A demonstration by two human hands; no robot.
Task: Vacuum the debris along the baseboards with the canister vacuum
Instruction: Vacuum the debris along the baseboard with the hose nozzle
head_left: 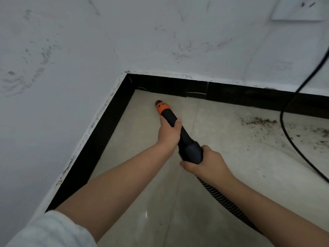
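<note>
The vacuum wand (pixel 179 132), a black tube with an orange collar near its tip, points toward the far corner of the room, its nozzle (pixel 158 102) low over the floor (pixel 138 157) just short of the black baseboard (pixel 231 94). The left hand (pixel 169 132) wraps the tube just behind the collar, fingers curled round it. The right hand (pixel 206 162) grips the thicker rear end of the wand, where the ribbed hose (pixel 222 196) leaves and runs near and right under the right forearm.

The floor is pale glossy tile with thin joints. Debris (pixel 258 121), brown crumbs and dark specks, lies scattered to the right beside the far baseboard, well apart from the nozzle. A black cable (pixel 292 139) hangs down the far wall (pixel 178 32) and trails across the floor through the debris.

The walls are white and smudged with grey marks; the paint edge above the baseboard is ragged. A white outlet plate (pixel 299 9) sits at the top right, cut off by the frame edge. A pale sleeve (pixel 49 230) covers the left upper arm. Whether the nozzle touches the tile cannot be told.
</note>
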